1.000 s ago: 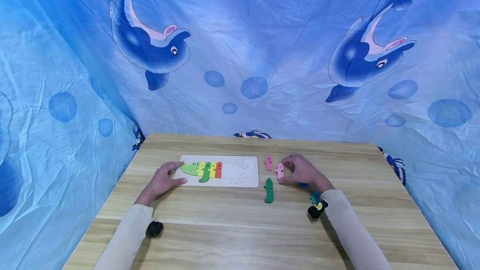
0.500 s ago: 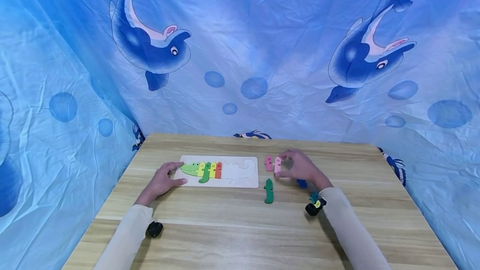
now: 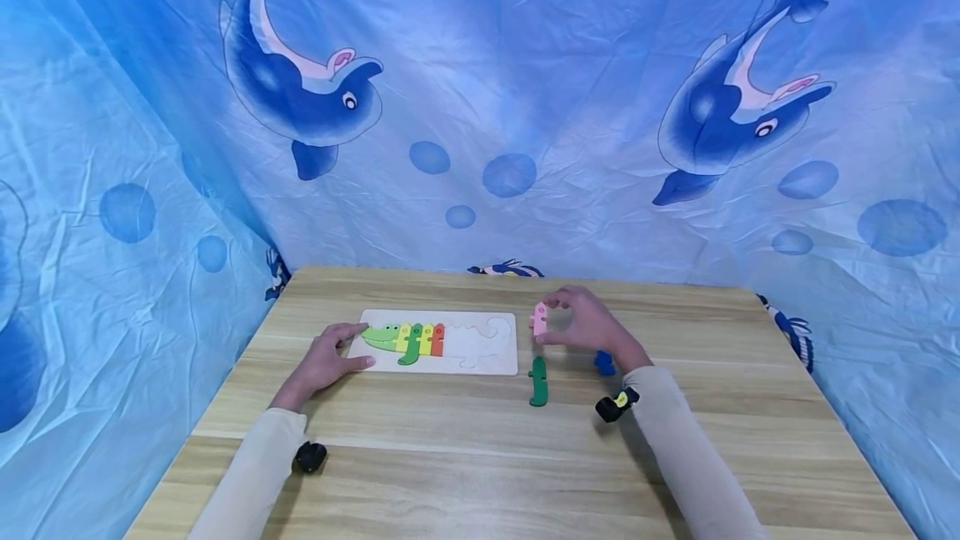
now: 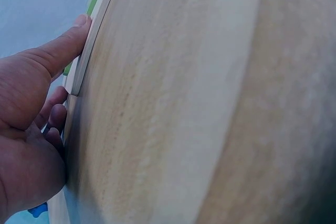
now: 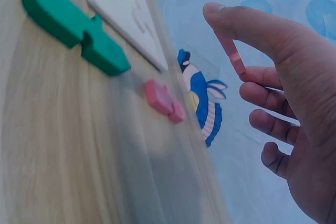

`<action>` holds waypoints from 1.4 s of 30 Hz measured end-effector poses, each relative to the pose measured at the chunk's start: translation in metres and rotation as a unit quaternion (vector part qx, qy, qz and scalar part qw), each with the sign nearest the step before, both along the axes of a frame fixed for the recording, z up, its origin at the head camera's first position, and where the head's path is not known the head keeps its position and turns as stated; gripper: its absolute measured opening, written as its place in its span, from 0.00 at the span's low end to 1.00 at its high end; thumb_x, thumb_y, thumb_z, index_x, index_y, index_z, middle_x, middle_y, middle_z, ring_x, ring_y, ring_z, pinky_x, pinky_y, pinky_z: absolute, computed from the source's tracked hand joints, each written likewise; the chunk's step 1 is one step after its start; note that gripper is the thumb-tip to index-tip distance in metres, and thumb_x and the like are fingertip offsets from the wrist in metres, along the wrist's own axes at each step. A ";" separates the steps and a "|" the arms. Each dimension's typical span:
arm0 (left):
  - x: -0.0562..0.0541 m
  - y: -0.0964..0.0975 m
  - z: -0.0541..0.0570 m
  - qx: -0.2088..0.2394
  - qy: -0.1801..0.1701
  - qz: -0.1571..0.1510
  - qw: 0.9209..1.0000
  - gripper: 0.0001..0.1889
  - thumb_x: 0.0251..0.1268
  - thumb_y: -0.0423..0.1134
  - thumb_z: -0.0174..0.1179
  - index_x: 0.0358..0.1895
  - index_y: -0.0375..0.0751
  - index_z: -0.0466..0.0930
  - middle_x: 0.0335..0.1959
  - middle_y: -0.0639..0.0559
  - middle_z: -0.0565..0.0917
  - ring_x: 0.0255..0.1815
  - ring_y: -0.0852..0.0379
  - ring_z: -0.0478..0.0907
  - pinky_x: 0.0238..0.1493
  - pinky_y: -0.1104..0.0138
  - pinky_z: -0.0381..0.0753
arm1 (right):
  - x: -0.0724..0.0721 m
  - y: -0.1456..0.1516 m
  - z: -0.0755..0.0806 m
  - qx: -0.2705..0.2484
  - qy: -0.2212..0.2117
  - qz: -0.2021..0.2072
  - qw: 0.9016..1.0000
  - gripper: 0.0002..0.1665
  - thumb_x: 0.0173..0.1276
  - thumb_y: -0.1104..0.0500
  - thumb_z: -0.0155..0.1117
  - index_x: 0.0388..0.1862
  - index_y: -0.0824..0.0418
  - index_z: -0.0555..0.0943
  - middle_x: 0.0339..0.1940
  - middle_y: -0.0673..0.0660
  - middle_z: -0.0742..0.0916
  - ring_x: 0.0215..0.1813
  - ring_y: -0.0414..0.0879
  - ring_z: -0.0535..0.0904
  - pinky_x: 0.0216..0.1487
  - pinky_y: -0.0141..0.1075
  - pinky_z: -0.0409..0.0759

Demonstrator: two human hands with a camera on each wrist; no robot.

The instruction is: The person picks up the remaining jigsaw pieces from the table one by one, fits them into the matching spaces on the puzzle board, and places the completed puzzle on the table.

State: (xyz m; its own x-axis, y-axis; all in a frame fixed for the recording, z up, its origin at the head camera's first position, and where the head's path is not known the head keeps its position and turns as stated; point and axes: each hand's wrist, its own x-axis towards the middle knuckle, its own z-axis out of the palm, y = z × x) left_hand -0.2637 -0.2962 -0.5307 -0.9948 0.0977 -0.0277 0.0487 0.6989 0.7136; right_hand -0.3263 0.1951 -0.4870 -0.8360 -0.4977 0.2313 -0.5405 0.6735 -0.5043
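Observation:
A pale puzzle board [image 3: 480, 365] lies flat on the wooden table, with a crocodile's green head, yellow, green and red pieces at its left. My left hand [image 3: 327, 359] rests at the board's left end, thumb at the near edge and index finger by the head; the left wrist view shows its thumb [image 4: 68, 45] straight against the edge. Right of the board, my right hand [image 3: 588, 325] pinches a light pink puzzle piece [image 5: 230, 52] between thumb and fingers, raised off the table. Below it lies a darker pink puzzle piece [image 5: 164, 99], mostly covered in the head view.
A dark green puzzle piece with a foot [image 3: 538, 382] lies just right of the board's near corner. A blue puzzle piece [image 3: 604, 362] sits beneath the right forearm. Blue dolphin-print cloth [image 3: 570, 215] hangs behind the table's far edge.
My right hand has lifted the light pink piece and carried it left and away from me, over the darker pink one. The teal piece is now hidden behind the wrist. My left hand stays put.

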 end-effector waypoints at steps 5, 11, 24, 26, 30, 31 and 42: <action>0.000 -0.001 -0.001 0.001 -0.002 0.001 1.000 0.41 0.64 0.49 0.72 0.77 0.40 0.66 0.77 0.30 0.59 0.73 0.28 0.61 0.71 0.36 0.62 | -0.001 -0.009 0.002 -0.010 0.002 0.009 1.000 0.44 0.54 0.39 0.81 0.65 0.60 0.81 0.53 0.55 0.85 0.57 0.54 0.79 0.58 0.55 0.78; -0.001 -0.002 -0.003 -0.001 0.000 0.003 1.000 0.41 0.64 0.49 0.72 0.77 0.41 0.66 0.77 0.30 0.59 0.73 0.28 0.60 0.71 0.36 0.62 | 0.000 -0.021 0.007 -0.014 -0.008 0.009 1.000 0.44 0.53 0.41 0.83 0.65 0.60 0.81 0.53 0.56 0.84 0.57 0.54 0.78 0.55 0.52 0.79; -0.004 -0.004 -0.004 -0.001 -0.006 0.009 1.000 0.41 0.63 0.49 0.72 0.77 0.42 0.66 0.77 0.31 0.59 0.73 0.29 0.60 0.71 0.36 0.61 | -0.004 -0.044 0.003 -0.014 -0.011 0.010 1.000 0.42 0.53 0.41 0.83 0.64 0.58 0.82 0.53 0.51 0.84 0.60 0.53 0.76 0.58 0.51 0.78; -0.004 -0.004 -0.004 -0.001 -0.007 0.009 1.000 0.41 0.63 0.50 0.72 0.77 0.42 0.66 0.77 0.31 0.59 0.73 0.29 0.60 0.71 0.36 0.62 | -0.004 -0.048 0.004 -0.015 -0.014 0.015 1.000 0.44 0.54 0.39 0.82 0.65 0.59 0.82 0.54 0.51 0.84 0.58 0.51 0.76 0.56 0.50 0.79; -0.005 -0.004 -0.005 0.002 -0.008 0.008 1.000 0.41 0.63 0.49 0.72 0.77 0.42 0.66 0.77 0.31 0.59 0.73 0.29 0.60 0.71 0.36 0.62 | -0.003 -0.056 0.004 -0.013 -0.020 0.018 1.000 0.46 0.54 0.36 0.80 0.66 0.59 0.81 0.55 0.53 0.84 0.58 0.50 0.76 0.56 0.48 0.79; -0.005 -0.004 -0.004 0.003 -0.008 0.008 1.000 0.41 0.63 0.49 0.72 0.77 0.42 0.66 0.77 0.31 0.59 0.73 0.29 0.60 0.71 0.36 0.62 | -0.003 -0.059 0.003 -0.010 -0.020 0.019 1.000 0.46 0.54 0.35 0.80 0.66 0.58 0.81 0.55 0.53 0.84 0.58 0.50 0.76 0.57 0.48 0.79; 0.000 0.000 0.000 -0.002 -0.004 0.009 1.000 0.40 0.64 0.47 0.72 0.76 0.40 0.67 0.76 0.31 0.60 0.73 0.29 0.61 0.71 0.36 0.63 | -0.005 -0.089 -0.012 -0.021 -0.029 0.017 0.999 0.42 0.51 0.36 0.82 0.62 0.53 0.83 0.52 0.50 0.84 0.55 0.49 0.78 0.55 0.44 0.79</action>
State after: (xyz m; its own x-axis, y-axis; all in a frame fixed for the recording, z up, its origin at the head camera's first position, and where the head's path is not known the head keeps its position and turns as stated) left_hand -0.2639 -0.2964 -0.5310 -0.9962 0.0792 -0.0355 0.0306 0.7031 0.7105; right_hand -0.3309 0.1060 -0.4990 -0.8307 -0.5178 0.2045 -0.5327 0.6328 -0.5619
